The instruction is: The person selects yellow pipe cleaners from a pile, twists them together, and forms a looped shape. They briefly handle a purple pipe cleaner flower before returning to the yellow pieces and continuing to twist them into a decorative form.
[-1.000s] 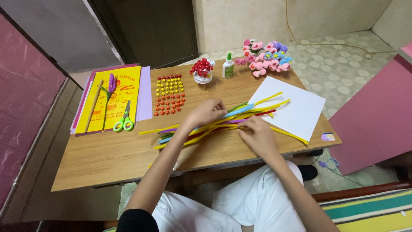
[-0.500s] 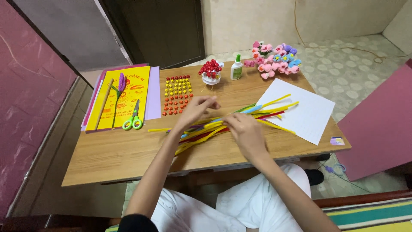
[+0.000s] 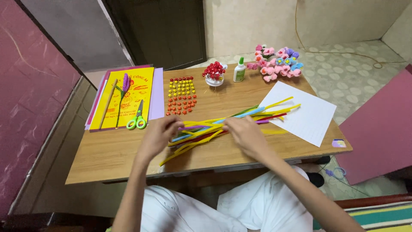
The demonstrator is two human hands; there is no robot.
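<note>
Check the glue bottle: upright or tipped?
Upright. The glue bottle stands on its base on the table, green cap pointing up, beside the cup.

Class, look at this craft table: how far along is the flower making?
Done: a cluster of finished flowers at the far edge and a purple one on the yellow paper. In hand: the left hand and right hand sort the pipe cleaners. Left: most stems lie straight; scissors and glue sit untouched.

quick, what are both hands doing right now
left hand: closed on the near end of the pipe cleaners
right hand: resting on the same bundle, grip cannot be told
</note>
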